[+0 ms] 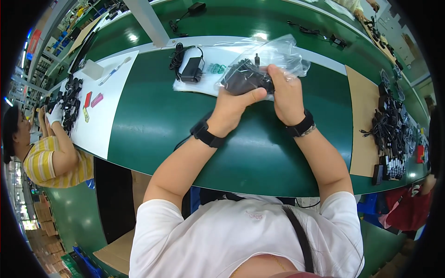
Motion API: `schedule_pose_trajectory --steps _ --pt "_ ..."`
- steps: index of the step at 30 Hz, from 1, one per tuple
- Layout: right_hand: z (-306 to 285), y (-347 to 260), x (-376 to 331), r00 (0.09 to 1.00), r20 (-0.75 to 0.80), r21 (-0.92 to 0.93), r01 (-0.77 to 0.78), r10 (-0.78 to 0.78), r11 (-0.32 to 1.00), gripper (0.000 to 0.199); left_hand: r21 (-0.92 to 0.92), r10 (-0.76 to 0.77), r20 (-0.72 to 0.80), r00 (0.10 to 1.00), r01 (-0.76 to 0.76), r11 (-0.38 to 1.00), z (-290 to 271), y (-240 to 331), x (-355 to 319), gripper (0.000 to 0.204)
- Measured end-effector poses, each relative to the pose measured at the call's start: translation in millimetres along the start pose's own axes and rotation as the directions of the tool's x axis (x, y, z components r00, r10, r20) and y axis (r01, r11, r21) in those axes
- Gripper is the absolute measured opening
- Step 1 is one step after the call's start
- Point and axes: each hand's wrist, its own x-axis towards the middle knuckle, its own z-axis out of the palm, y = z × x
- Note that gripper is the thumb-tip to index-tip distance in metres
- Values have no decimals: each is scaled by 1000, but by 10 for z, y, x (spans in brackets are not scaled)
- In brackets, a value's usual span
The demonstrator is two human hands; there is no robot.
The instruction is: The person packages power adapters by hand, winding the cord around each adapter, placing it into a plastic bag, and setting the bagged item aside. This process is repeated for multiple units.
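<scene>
My left hand and my right hand together hold a black power adapter with its coiled cable, partly inside a clear plastic bag, above the green belt. The left thumb lies along the adapter's near side. The right fingers pinch the bag's edge over it. Another black adapter with cable lies on a flat stack of clear bags just left of my hands. Both wrists wear black bands.
A pile of black adapters and cables sits on a brown cardboard sheet at right. A white board with a pen and small items lies at left, where a person in a yellow striped shirt works.
</scene>
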Motion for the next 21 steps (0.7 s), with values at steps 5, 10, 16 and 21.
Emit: schedule_pose_trajectory --steps 5,10,16,21 --pt "-163 -40 45 694 385 -835 543 -608 90 12 385 106 -26 994 -88 919 -185 149 120 66" --pt "76 74 -164 657 428 -668 692 -620 273 7 472 86 -35 996 -60 880 -253 -30 75 25" --pt "98 -85 -66 924 70 154 -383 377 911 38 514 320 -100 942 -226 828 -141 37 -22 25" --pt "58 -41 -84 955 65 172 -296 289 939 33 317 250 -178 952 -185 930 -176 26 111 28"
